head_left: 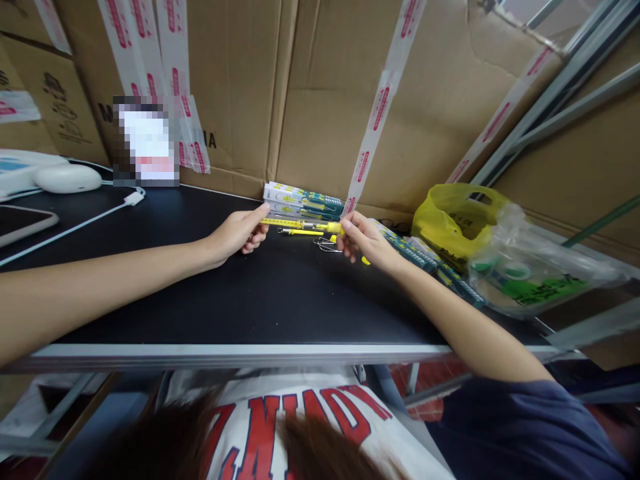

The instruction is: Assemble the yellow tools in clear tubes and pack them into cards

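Note:
My left hand (242, 232) is closed, pinching the left end of a slim yellow syringe-like tool (295, 224) with dark marks along its shaft. At the tool's thicker yellow right end, the fingers of my right hand (364, 240) are closed too. It is held level just above the black table (280, 293). Below and behind it lie a second thin yellow stick (305, 232) and some bent wire pieces (326, 245). A small yellow piece (366, 261) rests beside my right hand. Narrow printed boxes (303, 199) with yellow and dark green pictures lie just behind the tool.
More printed boxes (423, 253) lie right of my right hand, near a yellow plastic bag (450, 220) and a clear bag (530, 267). Tall cardboard (330, 107) backs the table. At left are a white cable (75, 227), a phone (23, 223) and a white rounded device (69, 179).

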A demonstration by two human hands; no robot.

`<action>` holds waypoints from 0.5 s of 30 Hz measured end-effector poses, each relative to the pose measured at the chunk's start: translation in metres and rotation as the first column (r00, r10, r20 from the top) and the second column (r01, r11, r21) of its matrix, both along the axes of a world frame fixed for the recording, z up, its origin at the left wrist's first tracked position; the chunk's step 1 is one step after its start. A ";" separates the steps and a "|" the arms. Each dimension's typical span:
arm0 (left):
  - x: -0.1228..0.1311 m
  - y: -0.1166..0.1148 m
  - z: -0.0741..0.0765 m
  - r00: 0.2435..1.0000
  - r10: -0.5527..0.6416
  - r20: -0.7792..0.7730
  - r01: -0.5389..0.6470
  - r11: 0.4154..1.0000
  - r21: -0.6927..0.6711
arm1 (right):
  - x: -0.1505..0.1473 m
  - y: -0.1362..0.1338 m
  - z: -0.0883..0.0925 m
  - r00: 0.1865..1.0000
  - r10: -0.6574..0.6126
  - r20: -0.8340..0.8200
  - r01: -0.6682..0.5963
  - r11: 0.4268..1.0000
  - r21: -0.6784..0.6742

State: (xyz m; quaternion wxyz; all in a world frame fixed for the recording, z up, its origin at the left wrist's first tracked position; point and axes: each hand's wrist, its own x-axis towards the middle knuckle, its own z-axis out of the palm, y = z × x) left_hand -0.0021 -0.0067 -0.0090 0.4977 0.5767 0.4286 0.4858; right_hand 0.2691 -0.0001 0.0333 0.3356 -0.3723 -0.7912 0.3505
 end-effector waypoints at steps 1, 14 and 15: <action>0.000 0.000 0.000 1.000 0.001 0.004 -0.001 1.000 -0.001 | 0.000 0.000 0.001 1.000 -0.001 -0.007 0.001 1.000 0.002; -0.002 0.001 0.001 0.999 0.016 0.035 -0.021 0.989 0.145 | 0.006 0.000 0.003 0.995 0.059 0.083 -0.067 0.993 0.095; -0.002 0.002 0.000 1.000 0.013 0.017 -0.016 0.985 0.172 | 0.007 0.000 0.003 0.993 0.043 0.112 -0.059 0.987 0.151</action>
